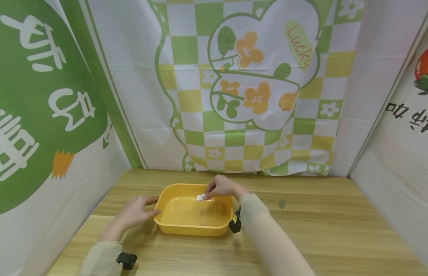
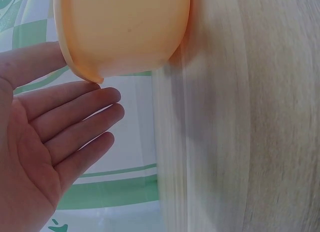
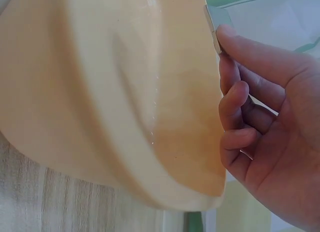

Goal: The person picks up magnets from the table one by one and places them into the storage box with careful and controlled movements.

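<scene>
A yellow plastic basin [image 1: 191, 230] stands on the wooden table. At its left end my left hand [image 1: 136, 211] holds the rim between thumb and forefinger; the other fingers [image 2: 85, 122] stretch out straight beside the outer wall. Above the basin's far right part, my right hand [image 1: 223, 187] pinches a small flat rectangular piece [image 1: 201, 197], whitish and shiny, between thumb and fingers. The right wrist view shows that piece [image 3: 216, 24] edge-on at the thumb tip. A tiny greyish thing [image 1: 203, 225] shows low inside the basin, mostly hidden by the near wall.
A small grey rectangular piece [image 1: 282, 203] lies on the table [image 1: 321, 234] to the right of the basin. Printed cloth hangs behind the table [image 1: 248, 153] and along both sides. Each wrist carries a small black camera.
</scene>
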The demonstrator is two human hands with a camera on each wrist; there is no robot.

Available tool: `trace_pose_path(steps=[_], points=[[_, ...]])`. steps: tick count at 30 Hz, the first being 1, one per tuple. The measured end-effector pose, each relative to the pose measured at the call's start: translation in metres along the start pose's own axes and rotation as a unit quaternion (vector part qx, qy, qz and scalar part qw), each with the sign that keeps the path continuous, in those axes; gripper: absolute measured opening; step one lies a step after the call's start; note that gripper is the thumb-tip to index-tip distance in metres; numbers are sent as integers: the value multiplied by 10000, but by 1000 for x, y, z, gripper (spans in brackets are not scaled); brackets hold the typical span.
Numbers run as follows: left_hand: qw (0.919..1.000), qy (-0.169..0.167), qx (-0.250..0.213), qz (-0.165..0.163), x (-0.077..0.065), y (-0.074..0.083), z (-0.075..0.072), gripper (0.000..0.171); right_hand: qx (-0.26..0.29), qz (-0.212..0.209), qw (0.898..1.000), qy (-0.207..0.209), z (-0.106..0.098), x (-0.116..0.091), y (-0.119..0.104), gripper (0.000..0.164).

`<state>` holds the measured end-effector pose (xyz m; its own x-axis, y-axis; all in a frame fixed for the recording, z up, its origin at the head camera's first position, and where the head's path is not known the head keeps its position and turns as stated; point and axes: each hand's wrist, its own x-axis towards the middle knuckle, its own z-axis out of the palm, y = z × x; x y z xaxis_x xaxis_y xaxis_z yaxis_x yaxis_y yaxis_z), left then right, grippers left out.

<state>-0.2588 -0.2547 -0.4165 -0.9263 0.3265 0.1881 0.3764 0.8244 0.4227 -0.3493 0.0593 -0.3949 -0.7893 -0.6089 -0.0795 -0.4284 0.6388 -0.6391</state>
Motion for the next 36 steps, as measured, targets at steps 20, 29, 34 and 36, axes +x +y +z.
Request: trace_pose_path(steps=[20, 29, 34, 36], points=[[10000, -33, -30, -37, 0, 1, 1, 49, 137, 236, 9996, -124, 11, 10, 7, 15], [10000, -49, -31, -17, 1, 0, 1, 49, 239, 239, 9993, -136, 12, 10, 9, 13], [10000, -34, -21, -24, 1, 0, 1, 49, 469, 267, 9984, -169, 14, 11, 7, 12], [10000, -33, -12, -41, 1, 0, 2, 49, 564, 293, 9978, -164, 16, 12, 6, 13]])
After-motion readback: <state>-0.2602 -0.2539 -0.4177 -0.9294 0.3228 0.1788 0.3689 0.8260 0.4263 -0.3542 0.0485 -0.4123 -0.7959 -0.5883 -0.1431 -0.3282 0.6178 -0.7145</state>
